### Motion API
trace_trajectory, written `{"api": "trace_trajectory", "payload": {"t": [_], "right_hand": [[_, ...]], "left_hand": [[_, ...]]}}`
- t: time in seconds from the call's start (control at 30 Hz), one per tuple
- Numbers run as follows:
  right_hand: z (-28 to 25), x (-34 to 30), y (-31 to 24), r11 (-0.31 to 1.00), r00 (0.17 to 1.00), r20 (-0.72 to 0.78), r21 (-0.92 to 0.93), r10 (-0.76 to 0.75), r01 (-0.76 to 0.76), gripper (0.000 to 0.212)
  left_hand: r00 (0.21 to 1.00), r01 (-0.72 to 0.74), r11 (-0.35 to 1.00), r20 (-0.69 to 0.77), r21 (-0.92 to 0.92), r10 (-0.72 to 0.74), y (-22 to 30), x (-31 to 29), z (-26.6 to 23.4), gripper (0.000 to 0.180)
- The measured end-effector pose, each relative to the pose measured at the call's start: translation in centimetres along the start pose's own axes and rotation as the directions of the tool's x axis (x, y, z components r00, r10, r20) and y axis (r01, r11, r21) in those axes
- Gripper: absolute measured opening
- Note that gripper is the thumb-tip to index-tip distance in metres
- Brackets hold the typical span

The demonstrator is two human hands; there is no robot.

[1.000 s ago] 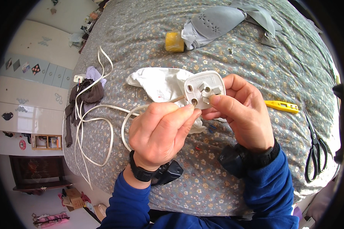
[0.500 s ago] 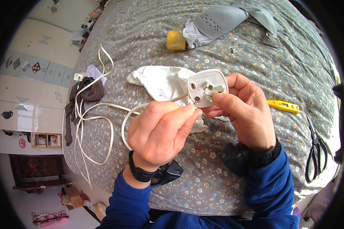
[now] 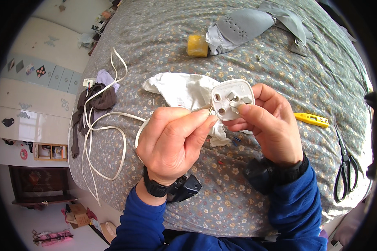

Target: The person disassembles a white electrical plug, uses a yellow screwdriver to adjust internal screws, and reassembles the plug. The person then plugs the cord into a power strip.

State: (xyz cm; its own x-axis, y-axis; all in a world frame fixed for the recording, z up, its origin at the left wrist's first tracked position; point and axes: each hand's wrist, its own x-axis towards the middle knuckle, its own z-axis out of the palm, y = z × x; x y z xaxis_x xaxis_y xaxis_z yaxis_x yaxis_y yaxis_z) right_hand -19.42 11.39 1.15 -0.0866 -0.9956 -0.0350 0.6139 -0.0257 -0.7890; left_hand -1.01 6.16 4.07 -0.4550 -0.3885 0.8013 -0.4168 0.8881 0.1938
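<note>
My right hand (image 3: 270, 121) grips a white three-pin power plug (image 3: 234, 88) by its edge, thumb against the flat metal pins. The plug's pin face is turned up, with two round holes on its left side. My left hand (image 3: 167, 142) is closed in a pinch just left of the plug, holding a thin brass-coloured piece (image 3: 211, 109) that I cannot make out fully. A white cable (image 3: 140, 118) runs from the left behind my left hand toward the plug. Under both lies a crumpled white cloth (image 3: 184, 85) on the flowered bedspread (image 3: 197, 209).
A yellow voltage tester (image 3: 312, 119) and black scissors (image 3: 344, 167) lie at right. Yellow tape (image 3: 197, 45) and a grey garment (image 3: 249, 27) are at the far side. Cable loops and a dark cloth (image 3: 98, 100) lie at left, near a white socket (image 3: 88, 82).
My left hand has drawn slightly left, and the brass-coloured piece has come away from the plug's lower hole. The plug has shifted slightly to the right in my right hand.
</note>
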Motion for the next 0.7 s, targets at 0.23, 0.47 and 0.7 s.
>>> {"api": "trace_trajectory", "payload": {"t": [0.23,0.47,0.7], "right_hand": [[0.06,-0.01,0.09,0.999,1.000,0.020,-0.038,-0.004,0.005,0.016],[0.24,-0.26,0.10,0.997,0.999,0.043,-0.064,-0.030,0.033,0.018],[0.52,-0.47,-0.08,0.996,0.998,0.043,-0.080,-0.043,0.046,0.021]], "left_hand": [[1.000,-0.007,1.000,0.000,0.018,0.007,-0.56,-0.04,-0.17,0.028],[1.000,-0.023,0.999,0.006,-0.023,0.023,-0.72,-0.04,-0.04,0.027],[1.000,-0.018,1.000,0.018,0.012,0.018,-0.53,0.04,-0.12,0.026]]}}
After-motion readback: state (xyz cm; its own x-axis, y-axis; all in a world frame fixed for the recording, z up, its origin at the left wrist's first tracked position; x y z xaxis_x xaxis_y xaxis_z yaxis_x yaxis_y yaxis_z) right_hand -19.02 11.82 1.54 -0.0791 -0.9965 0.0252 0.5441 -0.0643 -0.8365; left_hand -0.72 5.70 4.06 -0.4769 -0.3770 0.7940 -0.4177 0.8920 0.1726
